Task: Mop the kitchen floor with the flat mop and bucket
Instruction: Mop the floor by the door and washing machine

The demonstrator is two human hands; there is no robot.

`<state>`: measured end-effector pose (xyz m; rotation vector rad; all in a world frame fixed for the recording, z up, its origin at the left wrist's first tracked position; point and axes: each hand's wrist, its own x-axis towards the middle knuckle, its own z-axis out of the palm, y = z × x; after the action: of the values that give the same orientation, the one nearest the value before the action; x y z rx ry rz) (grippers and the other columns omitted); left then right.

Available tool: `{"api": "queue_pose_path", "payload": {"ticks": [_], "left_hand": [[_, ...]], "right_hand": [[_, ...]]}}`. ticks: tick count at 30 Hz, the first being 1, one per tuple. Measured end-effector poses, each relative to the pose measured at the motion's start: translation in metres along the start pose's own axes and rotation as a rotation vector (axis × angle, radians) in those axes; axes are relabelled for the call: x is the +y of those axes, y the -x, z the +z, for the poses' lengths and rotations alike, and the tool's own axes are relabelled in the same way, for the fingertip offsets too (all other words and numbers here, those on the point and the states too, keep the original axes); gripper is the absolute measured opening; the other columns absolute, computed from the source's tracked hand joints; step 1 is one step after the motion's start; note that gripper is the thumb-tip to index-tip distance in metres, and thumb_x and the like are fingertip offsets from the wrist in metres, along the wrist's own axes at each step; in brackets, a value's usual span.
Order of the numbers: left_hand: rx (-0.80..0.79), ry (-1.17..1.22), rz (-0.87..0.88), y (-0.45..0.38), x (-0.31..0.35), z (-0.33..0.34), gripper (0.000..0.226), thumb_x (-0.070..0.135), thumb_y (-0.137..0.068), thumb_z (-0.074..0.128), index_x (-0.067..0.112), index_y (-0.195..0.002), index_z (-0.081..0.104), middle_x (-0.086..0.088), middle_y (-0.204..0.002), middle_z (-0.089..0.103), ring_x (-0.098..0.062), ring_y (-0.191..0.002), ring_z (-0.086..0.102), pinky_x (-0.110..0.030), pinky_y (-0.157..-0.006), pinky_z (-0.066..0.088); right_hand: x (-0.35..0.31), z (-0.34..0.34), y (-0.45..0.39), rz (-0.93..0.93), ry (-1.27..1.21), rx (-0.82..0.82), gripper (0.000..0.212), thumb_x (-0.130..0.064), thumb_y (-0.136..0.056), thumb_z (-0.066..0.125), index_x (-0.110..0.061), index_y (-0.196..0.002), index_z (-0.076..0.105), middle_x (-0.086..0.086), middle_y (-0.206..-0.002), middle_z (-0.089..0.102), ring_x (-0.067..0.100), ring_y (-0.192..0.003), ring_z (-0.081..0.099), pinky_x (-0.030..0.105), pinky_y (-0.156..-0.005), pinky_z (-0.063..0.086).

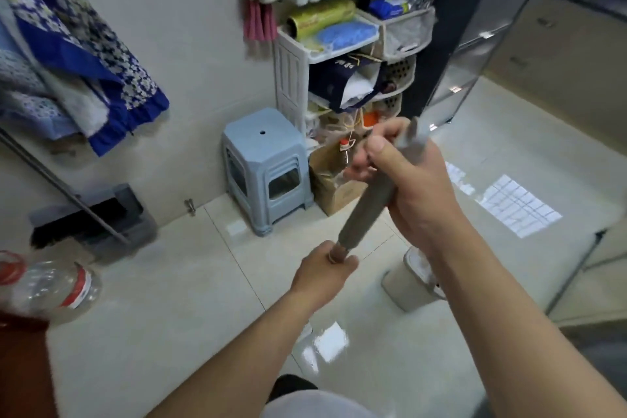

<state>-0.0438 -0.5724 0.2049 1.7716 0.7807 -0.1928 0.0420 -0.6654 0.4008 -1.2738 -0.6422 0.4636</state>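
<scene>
both hands grip the mop handle (368,204) — left hand (324,273) curled low, right hand (412,187) wrapped higher. the mop head is hidden behind the arms. the bucket (412,278) sits just beyond on the wet floor (190,299) — a careless swing could tip it, or knock the stool (266,170).

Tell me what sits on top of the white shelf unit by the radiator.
On the top tier of the white shelf unit lie a yellow-green roll of wrap and a blue mesh item beside it. What lies beneath them on that tier is covered.
</scene>
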Motion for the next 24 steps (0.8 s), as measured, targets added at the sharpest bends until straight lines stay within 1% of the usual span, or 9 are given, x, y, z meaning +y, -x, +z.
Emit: {"api": "queue_pose_path", "payload": {"ticks": [3, 6, 8, 10, 12, 15, 16, 20, 24], "left_hand": [[0.039, 0.017, -0.003, 0.031, 0.003, 0.049, 0.019, 0.040, -0.074, 0.055, 0.024, -0.082, 0.057, 0.007, -0.070, 0.060, -0.019, -0.063, 0.053, -0.027, -0.056, 0.041], [0.080, -0.057, 0.013, 0.055, 0.005, 0.090, 0.012, 0.030, -0.078, 0.047, 0.018, -0.079, 0.052, 0.003, -0.070, 0.059, -0.024, -0.066, 0.051, -0.032, -0.059, 0.041], [0.072, -0.166, 0.058, 0.072, -0.006, 0.103, 0.011, 0.031, -0.080, 0.046, 0.020, -0.078, 0.049, 0.003, -0.070, 0.059, -0.023, -0.064, 0.052, -0.033, -0.057, 0.039], [0.091, -0.411, 0.135, 0.080, -0.022, 0.101, 0.015, 0.037, -0.083, 0.045, 0.022, -0.079, 0.047, 0.003, -0.072, 0.058, -0.024, -0.066, 0.055, -0.033, -0.054, 0.039], [0.146, -0.552, 0.136, 0.080, -0.032, 0.093, 0.021, 0.042, -0.086, 0.046, 0.023, -0.080, 0.049, 0.004, -0.072, 0.058, -0.026, -0.067, 0.057, -0.032, -0.053, 0.039], [0.195, -0.581, 0.096, 0.057, -0.041, 0.073, 0.020, 0.042, -0.088, 0.052, 0.023, -0.083, 0.056, 0.007, -0.071, 0.058, -0.025, -0.068, 0.057, -0.031, -0.052, 0.034], [0.190, -0.584, 0.073, 0.050, -0.047, 0.064, 0.018, 0.040, -0.089, 0.053, 0.023, -0.085, 0.058, 0.007, -0.074, 0.060, -0.025, -0.070, 0.058, -0.031, -0.054, 0.036], [0.253, -0.549, -0.006, 0.019, -0.080, 0.005, 0.009, 0.035, -0.089, 0.055, 0.026, -0.088, 0.056, 0.009, -0.083, 0.066, -0.023, -0.078, 0.062, -0.038, -0.069, 0.054], [0.355, -0.438, -0.035, -0.024, -0.118, -0.081, 0.009, 0.039, -0.090, 0.055, 0.030, -0.090, 0.053, 0.009, -0.089, 0.068, -0.022, -0.084, 0.064, -0.040, -0.075, 0.054]], "right_hand": [[-0.009, -0.035, 0.045, -0.012, 0.005, -0.002, 0.022, -0.027, -0.084, 0.069, -0.020, -0.067, 0.058, 0.003, -0.057, 0.053, 0.022, -0.053, 0.052, 0.040, -0.065, 0.050], [-0.011, -0.068, 0.092, -0.060, -0.059, 0.040, 0.023, -0.022, -0.080, 0.066, -0.025, -0.058, 0.060, -0.001, -0.049, 0.047, 0.019, -0.044, 0.044, 0.030, -0.059, 0.045], [-0.007, -0.081, 0.124, -0.088, -0.095, -0.021, 0.022, -0.017, -0.080, 0.063, -0.026, -0.060, 0.064, -0.005, -0.051, 0.051, 0.017, -0.045, 0.045, 0.032, -0.057, 0.044], [-0.002, -0.083, 0.144, -0.128, -0.145, -0.094, 0.022, -0.012, -0.082, 0.061, -0.025, -0.066, 0.066, -0.007, -0.057, 0.057, 0.019, -0.049, 0.049, 0.042, -0.052, 0.041], [0.006, -0.077, 0.151, -0.103, -0.182, -0.091, 0.022, -0.009, -0.082, 0.061, -0.025, -0.068, 0.067, -0.006, -0.059, 0.059, 0.020, -0.051, 0.049, 0.045, -0.054, 0.038], [0.023, -0.068, 0.147, -0.011, -0.148, -0.010, 0.019, -0.014, -0.080, 0.064, -0.024, -0.063, 0.064, 0.001, -0.057, 0.055, 0.026, -0.055, 0.047, 0.044, -0.062, 0.038], [0.031, -0.064, 0.148, 0.019, -0.097, -0.017, 0.019, -0.017, -0.082, 0.064, -0.023, -0.063, 0.063, 0.003, -0.059, 0.055, 0.029, -0.057, 0.049, 0.046, -0.062, 0.040], [0.072, -0.020, 0.131, 0.011, 0.117, -0.148, 0.028, -0.023, -0.094, 0.064, -0.011, -0.070, 0.058, 0.008, -0.066, 0.059, 0.039, -0.063, 0.055, 0.055, -0.061, 0.047], [0.117, 0.055, 0.074, -0.038, 0.161, -0.347, 0.024, -0.011, -0.097, 0.065, -0.010, -0.075, 0.055, 0.004, -0.074, 0.058, 0.031, -0.067, 0.056, 0.050, -0.061, 0.046]]}}
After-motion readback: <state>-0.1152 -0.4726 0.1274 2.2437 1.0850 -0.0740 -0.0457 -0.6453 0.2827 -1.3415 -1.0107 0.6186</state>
